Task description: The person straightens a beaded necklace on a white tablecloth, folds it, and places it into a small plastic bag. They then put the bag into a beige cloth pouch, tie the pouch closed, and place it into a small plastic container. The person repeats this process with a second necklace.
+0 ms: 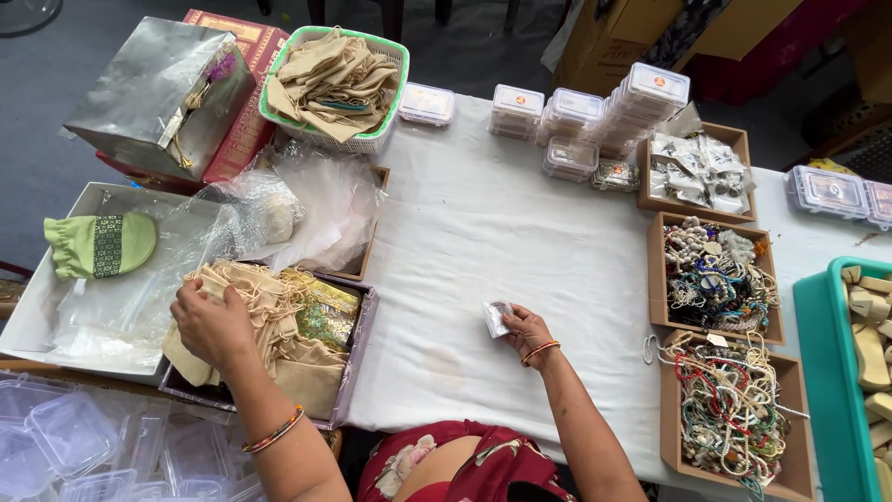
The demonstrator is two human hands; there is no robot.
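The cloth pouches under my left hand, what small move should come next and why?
Probably lift one beige pouch off the pile: the left hand already rests on it, while the right hand holds a small packet over the white cloth.

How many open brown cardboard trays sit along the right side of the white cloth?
3. A far tray of small packets, a middle tray of beads, and a near tray of necklaces. None appear hidden.
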